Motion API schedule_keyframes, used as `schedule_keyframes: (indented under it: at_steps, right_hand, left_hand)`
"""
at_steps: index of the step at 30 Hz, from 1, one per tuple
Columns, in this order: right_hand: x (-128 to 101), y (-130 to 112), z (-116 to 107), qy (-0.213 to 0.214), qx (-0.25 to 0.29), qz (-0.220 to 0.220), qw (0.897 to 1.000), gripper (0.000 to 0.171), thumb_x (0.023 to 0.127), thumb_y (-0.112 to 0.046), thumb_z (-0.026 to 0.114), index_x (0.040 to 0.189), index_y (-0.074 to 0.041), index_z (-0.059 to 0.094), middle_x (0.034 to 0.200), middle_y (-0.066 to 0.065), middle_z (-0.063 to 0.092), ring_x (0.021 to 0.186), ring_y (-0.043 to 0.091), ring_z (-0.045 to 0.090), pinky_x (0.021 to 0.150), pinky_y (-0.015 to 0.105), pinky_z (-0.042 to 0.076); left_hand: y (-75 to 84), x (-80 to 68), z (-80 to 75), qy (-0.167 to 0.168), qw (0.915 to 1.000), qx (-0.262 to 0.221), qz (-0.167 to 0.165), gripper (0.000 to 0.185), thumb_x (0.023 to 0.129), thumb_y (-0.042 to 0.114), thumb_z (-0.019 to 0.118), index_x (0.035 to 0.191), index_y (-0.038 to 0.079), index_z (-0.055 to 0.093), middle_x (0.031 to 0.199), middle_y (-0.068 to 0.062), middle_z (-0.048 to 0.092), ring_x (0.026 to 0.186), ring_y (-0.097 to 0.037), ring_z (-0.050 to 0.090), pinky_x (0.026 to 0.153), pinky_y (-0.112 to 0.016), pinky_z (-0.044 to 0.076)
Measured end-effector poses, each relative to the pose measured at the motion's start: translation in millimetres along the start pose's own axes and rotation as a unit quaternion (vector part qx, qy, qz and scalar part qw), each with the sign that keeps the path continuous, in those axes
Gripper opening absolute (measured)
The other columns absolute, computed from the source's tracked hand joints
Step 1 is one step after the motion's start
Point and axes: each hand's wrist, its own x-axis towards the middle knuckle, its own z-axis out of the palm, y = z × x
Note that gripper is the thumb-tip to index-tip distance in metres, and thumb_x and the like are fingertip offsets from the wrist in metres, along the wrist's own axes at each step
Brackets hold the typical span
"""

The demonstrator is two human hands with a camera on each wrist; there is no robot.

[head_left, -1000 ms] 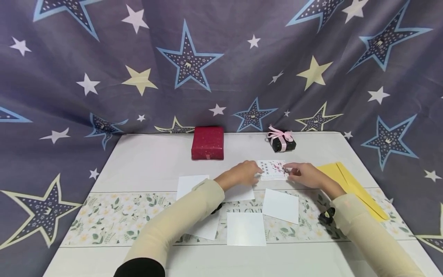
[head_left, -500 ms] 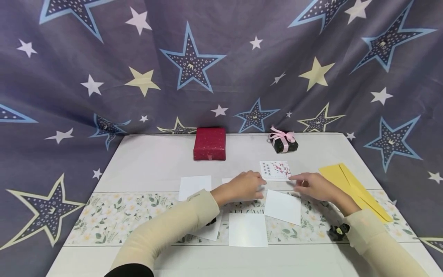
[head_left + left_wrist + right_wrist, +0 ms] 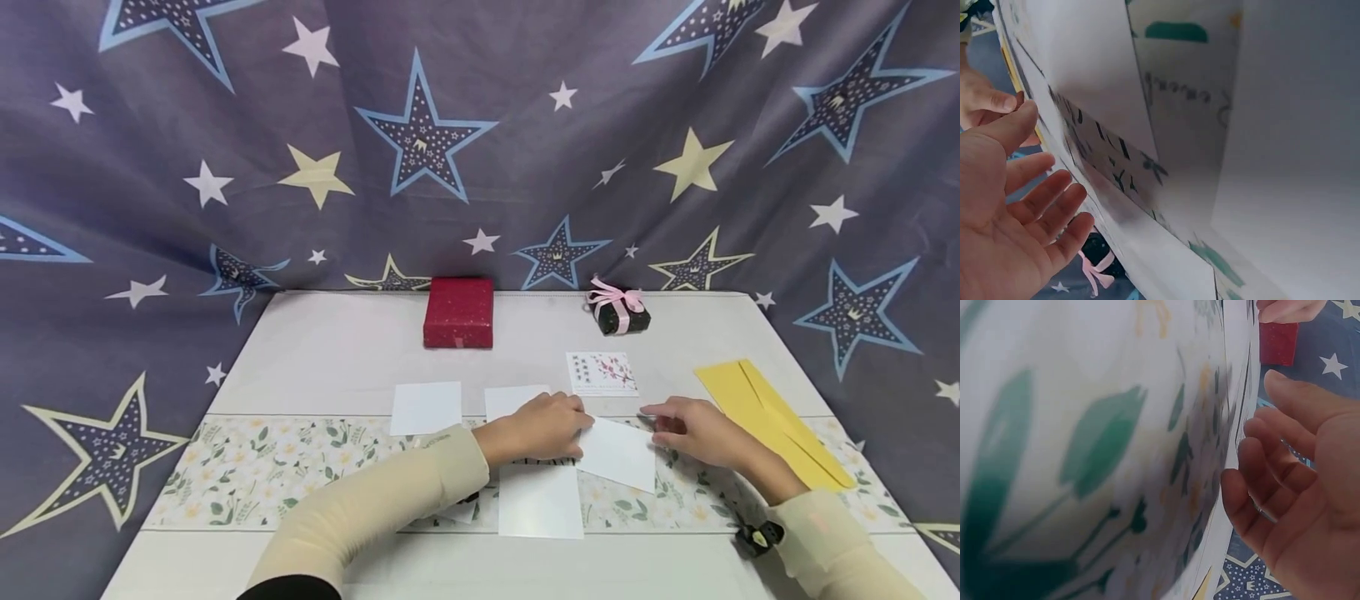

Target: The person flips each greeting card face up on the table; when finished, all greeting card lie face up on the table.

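Note:
In the head view a printed card with pink blossoms lies flat and untouched on the table. Just in front of it a blank white card lies tilted on the floral runner. My left hand sits at that card's left corner, and my right hand is at its upper right edge. The left wrist view shows my left hand with its palm open and fingers relaxed, holding nothing. The right wrist view shows my right hand with loosely bent fingers, also holding nothing.
Three more blank white cards lie around my left hand. A red box and a small black gift with a pink ribbon stand at the back. A yellow envelope lies at the right. A star-printed cloth hangs behind.
Both hands have drawn back toward me from the printed card to the tilted blank card. The printed card now lies uncovered.

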Motion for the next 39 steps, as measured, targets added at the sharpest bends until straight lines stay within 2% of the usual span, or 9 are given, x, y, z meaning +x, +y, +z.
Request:
schedule_keyframes:
  at_steps: [4, 8, 15, 23, 30, 39]
  right_hand:
    - [-4, 0, -2, -0.002, 0.001, 0.01, 1.0, 0.042, 0.089, -0.016, 0.078, 0.127, -0.002, 0.069, 0.088, -0.008, 0.063, 0.077, -0.001, 0.05, 0.067, 0.023, 0.047]
    - [-4, 0, 0, -0.005, 0.006, 0.019, 1.0, 0.041, 0.09, -0.017, 0.077, 0.127, -0.003, 0.07, 0.088, -0.009, 0.062, 0.076, 0.0, 0.048, 0.066, 0.023, 0.045]
    - [-5, -2, 7, -0.015, 0.018, 0.052, 0.998, 0.039, 0.09, -0.02, 0.077, 0.127, -0.007, 0.072, 0.088, -0.008, 0.062, 0.074, 0.003, 0.048, 0.064, 0.021, 0.042]
    - [-6, -5, 9, -0.003, 0.04, 0.044, 0.998, 0.028, 0.089, -0.02, 0.079, 0.115, -0.012, 0.077, 0.094, -0.006, 0.067, 0.073, 0.002, 0.047, 0.062, 0.021, 0.043]
    - [-9, -4, 9, 0.0, 0.016, 0.065, 0.998, 0.031, 0.089, -0.02, 0.079, 0.118, -0.009, 0.075, 0.095, -0.005, 0.067, 0.078, 0.003, 0.051, 0.067, 0.021, 0.045]
    - [-13, -6, 6, 0.002, 0.001, 0.073, 0.997, 0.035, 0.09, -0.022, 0.078, 0.12, -0.006, 0.074, 0.091, -0.004, 0.064, 0.076, 0.006, 0.047, 0.064, 0.023, 0.041]
  left_hand:
    - [3.4, 1.6, 0.3, -0.003, 0.9995, 0.031, 0.011, 0.051, 0.093, 0.05, 0.069, 0.136, 0.023, 0.065, 0.134, 0.002, 0.063, 0.116, -0.015, 0.062, 0.093, -0.03, 0.053]
    - [4.8, 3.3, 0.8, -0.012, 0.9987, 0.049, 0.005, 0.052, 0.092, 0.053, 0.07, 0.134, 0.023, 0.066, 0.133, 0.002, 0.062, 0.112, -0.014, 0.061, 0.089, -0.029, 0.052]
    - [5.5, 6.7, 3.2, -0.012, 0.9985, 0.053, -0.003, 0.054, 0.089, 0.054, 0.072, 0.134, 0.024, 0.067, 0.129, 0.004, 0.062, 0.108, -0.013, 0.059, 0.085, -0.026, 0.05]
    - [7.0, 7.6, 5.2, -0.006, 0.9976, 0.069, 0.0, 0.054, 0.089, 0.056, 0.071, 0.133, 0.025, 0.068, 0.125, 0.004, 0.062, 0.104, -0.012, 0.059, 0.081, -0.026, 0.049]
    - [9.0, 7.0, 3.9, -0.006, 0.9978, 0.066, 0.003, 0.052, 0.088, 0.056, 0.071, 0.131, 0.025, 0.069, 0.123, 0.005, 0.062, 0.101, -0.012, 0.058, 0.079, -0.026, 0.046]
    - [9.8, 6.3, 0.9, -0.01, 0.9984, 0.056, 0.004, 0.057, 0.089, 0.057, 0.071, 0.134, 0.023, 0.066, 0.128, 0.003, 0.062, 0.105, -0.012, 0.058, 0.083, -0.027, 0.049]
